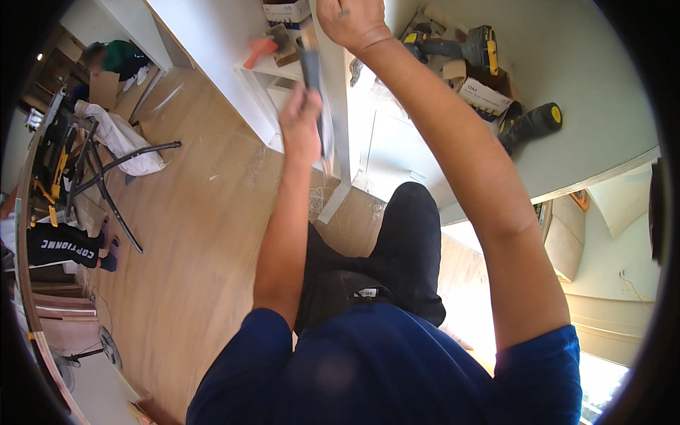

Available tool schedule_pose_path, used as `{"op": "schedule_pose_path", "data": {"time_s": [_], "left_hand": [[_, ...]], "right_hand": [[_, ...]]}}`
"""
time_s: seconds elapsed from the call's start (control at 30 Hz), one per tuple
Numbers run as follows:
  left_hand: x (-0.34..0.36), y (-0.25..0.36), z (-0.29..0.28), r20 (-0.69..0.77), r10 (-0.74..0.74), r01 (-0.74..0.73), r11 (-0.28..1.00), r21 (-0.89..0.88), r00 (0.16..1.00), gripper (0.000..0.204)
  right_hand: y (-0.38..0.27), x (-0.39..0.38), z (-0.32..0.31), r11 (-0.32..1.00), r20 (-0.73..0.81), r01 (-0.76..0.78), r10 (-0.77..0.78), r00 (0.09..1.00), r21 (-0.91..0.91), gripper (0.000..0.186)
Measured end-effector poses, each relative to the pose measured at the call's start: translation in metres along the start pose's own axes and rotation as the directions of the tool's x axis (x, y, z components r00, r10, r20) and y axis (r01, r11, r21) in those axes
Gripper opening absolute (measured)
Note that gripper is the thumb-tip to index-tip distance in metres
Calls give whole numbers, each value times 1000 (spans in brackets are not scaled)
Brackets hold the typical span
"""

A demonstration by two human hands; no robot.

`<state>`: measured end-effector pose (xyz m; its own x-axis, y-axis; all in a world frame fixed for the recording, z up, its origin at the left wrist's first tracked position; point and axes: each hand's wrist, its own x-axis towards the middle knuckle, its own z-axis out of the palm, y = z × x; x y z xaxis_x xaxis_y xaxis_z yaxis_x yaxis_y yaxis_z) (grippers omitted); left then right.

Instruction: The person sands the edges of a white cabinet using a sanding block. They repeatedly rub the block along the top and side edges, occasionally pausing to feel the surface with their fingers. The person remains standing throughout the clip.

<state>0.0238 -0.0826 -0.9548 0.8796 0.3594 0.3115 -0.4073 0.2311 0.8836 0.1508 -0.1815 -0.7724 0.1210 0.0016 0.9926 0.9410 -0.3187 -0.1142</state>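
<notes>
My left hand (301, 124) is closed around a long, narrow tool with a dark upper end (309, 65), held nearly upright beside the edge of a white cabinet panel (338, 106). Motion smears the tool, so its exact kind does not show. Higher up and to the right, my right hand (353, 21) is closed at the upper edge of the view, partly cut off. A small grey bit shows at its fingers, too small to name. That arm reaches over a pale curved board (602, 85).
On the board lie a yellow-black cordless tool (484, 49), a cardboard box (482, 91) and a black power tool (531, 126). A red-orange object (261, 51) and a small box (287, 10) sit on the cabinet. Far left are a crouching person (120, 60), black metal legs (95, 163) and another person's legs (64, 244).
</notes>
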Motion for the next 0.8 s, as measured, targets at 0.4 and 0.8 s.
{"op": "schedule_pose_path", "data": {"time_s": [0.4,0.8], "left_hand": [[-31,-39,-3,-141,43,-27,994,109,989,42],[-25,-38,1,-185,-35,45,998,46,982,41]], "right_hand": [[-2,-6,1,1000,23,-17,17,1000,8,72],[-4,-2,7,1000,1,15,-15,1000,1,71]]}}
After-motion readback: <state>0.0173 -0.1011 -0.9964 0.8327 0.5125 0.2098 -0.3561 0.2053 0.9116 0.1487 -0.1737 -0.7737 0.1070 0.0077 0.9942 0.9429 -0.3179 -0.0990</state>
